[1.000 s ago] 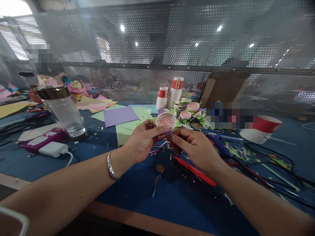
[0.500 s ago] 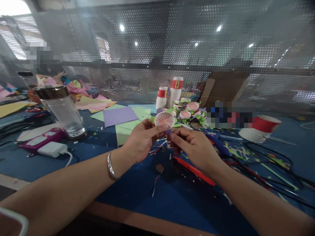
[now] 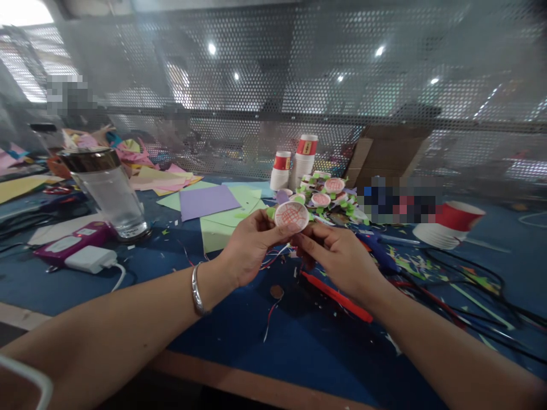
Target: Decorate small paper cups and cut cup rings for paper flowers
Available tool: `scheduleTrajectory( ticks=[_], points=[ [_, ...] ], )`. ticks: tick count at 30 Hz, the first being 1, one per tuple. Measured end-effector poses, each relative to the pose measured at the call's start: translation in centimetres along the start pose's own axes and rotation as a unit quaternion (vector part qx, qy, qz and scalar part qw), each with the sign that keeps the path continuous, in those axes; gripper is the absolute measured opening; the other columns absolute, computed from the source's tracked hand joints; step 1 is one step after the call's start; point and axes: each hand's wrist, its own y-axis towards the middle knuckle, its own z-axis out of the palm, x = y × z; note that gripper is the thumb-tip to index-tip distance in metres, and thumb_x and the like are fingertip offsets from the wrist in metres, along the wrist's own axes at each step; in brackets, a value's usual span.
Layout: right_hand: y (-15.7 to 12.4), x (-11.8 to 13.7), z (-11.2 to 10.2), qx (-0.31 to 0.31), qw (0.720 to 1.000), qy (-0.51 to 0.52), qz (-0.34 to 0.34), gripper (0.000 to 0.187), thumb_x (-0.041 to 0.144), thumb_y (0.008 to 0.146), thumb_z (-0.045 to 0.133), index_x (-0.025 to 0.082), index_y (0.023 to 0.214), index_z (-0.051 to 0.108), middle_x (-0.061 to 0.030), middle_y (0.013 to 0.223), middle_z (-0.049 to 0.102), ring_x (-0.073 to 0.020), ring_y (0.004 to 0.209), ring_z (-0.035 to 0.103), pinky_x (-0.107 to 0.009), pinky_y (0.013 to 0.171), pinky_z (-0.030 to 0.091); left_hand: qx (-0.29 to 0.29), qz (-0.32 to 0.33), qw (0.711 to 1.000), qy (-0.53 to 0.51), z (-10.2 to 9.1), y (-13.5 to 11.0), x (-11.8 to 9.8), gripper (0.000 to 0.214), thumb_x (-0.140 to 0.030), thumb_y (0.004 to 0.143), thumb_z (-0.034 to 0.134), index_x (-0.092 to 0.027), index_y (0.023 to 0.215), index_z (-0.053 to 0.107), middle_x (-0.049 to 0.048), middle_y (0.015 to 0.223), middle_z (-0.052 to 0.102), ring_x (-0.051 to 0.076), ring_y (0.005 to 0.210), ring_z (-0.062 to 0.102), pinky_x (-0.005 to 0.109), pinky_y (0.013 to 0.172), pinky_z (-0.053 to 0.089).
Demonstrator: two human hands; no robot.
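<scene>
Paper disc (image 3: 292,217): white, raised rim, red criss-cross lines on its face; held above the blue table (image 3: 239,330), face toward the wearer, with a bit of green at 9 o'clock on its edge.
Left hand (image 3: 252,247): thumb and fingers pinched nearly together on the disc, thumb over its rim at 6 o'clock; a silver bracelet (image 3: 197,289) rings the wrist.
Right hand (image 3: 342,256): fingers curled in close at the disc's 5 o'clock side; the tips are partly hidden, so I cannot tell how tightly they close or what they grip.
Beyond the disc: two stacks of paper cups, a shorter one (image 3: 281,171) and a taller one (image 3: 304,162), at 12 o'clock; a pile of similar discs (image 3: 334,185) with green tabs at 1 to 2 o'clock.
Wearer's side: a small brown round piece (image 3: 277,291) with thin wires at 6 o'clock; a red stick (image 3: 337,297) at 5 o'clock.
Out to 9 o'clock: a purple sheet (image 3: 209,202) over green paper, then a water bottle (image 3: 109,193).
Out to 3 o'clock: red-and-white cups (image 3: 448,225).
</scene>
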Motion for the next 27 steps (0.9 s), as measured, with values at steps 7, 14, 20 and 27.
scheduleTrajectory(
  ticks=[7,14,20,27],
  points=[
    [-0.11,0.43,-0.23,0.007,1.000,0.007,-0.008,0.037,0.053,0.090,0.063,0.022,0.069,0.062,0.0026,0.061,0.057,-0.0137,0.058,0.050,-0.029,0.059,0.040,-0.004,0.010,1.000,0.010,-0.07,0.05,-0.24,0.042,-0.019,0.061,0.092,-0.016,0.080,0.055,-0.0005,0.081,0.068,0.011,0.077,0.063,0.031,0.081,0.050],
    [-0.15,-0.09,-0.26,0.018,1.000,0.007,-0.013,0.033,0.047,0.093,0.059,0.022,0.072,0.060,0.0025,0.065,0.056,-0.0137,0.059,0.050,-0.030,0.060,0.040,-0.015,0.021,0.999,0.033,0.07,-0.23,-0.45,0.044,-0.022,0.060,0.093,-0.016,0.081,0.055,0.0010,0.083,0.067,0.013,0.080,0.062,0.030,0.078,0.047],
    [-0.12,-0.08,-0.35,0.025,0.999,0.014,-0.018,0.029,0.039,0.095,0.057,0.022,0.072,0.060,0.0017,0.068,0.057,-0.0139,0.062,0.052,-0.030,0.061,0.043,-0.019,0.017,0.999,0.028,0.15,-0.36,-0.54,0.041,-0.023,0.061,0.094,-0.017,0.081,0.058,0.0016,0.082,0.067,0.013,0.079,0.062,0.031,0.080,0.048],
    [-0.10,-0.27,-0.67,0.015,0.999,-0.039,-0.011,0.025,0.038,0.096,0.057,0.022,0.079,0.065,-0.0007,0.075,0.067,-0.0167,0.069,0.058,-0.031,0.066,0.045,-0.002,0.015,1.000,0.027,0.35,-0.28,-0.84,0.035,-0.021,0.065,0.091,-0.018,0.089,0.066,0.0049,0.091,0.072,0.015,0.085,0.064,0.030,0.082,0.048]
  ],
)
